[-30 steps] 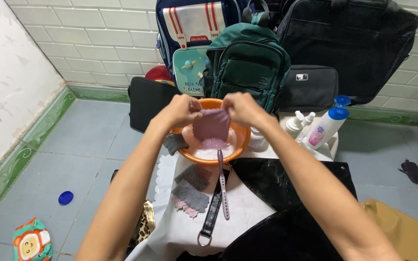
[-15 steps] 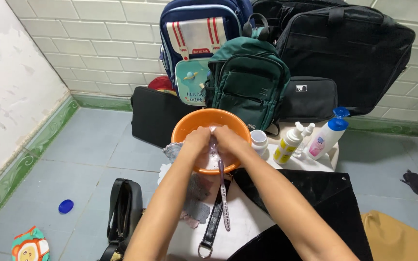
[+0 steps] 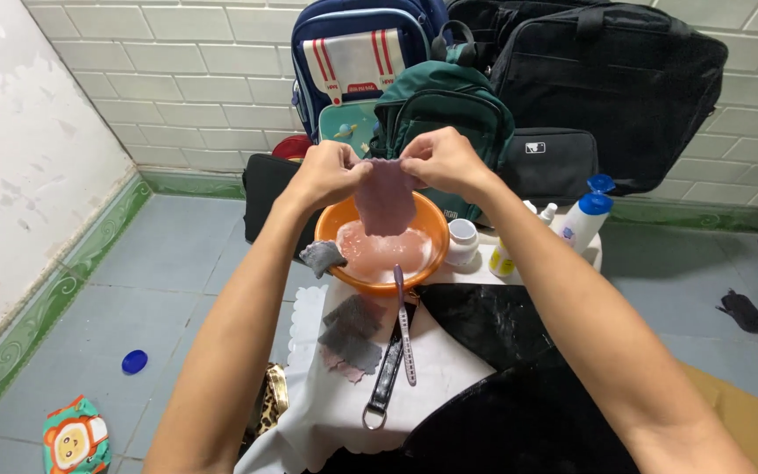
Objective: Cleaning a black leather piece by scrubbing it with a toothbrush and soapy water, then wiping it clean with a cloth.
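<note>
both the left hand and right hand are pinching a wet mauve cloth square spread above the round orange plastic basin, washing seemingly midway; grey cloths are waiting alongside.

cloth mauve | basin orange | backpack dark green

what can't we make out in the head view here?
- Basin contents behind the pink cloth: hidden by the cloth.
- Left hand and right hand fingertips: hidden behind the cloth's top edge.
- Black bag: cut off by the bottom edge.
- White bottle label: too small.
</note>
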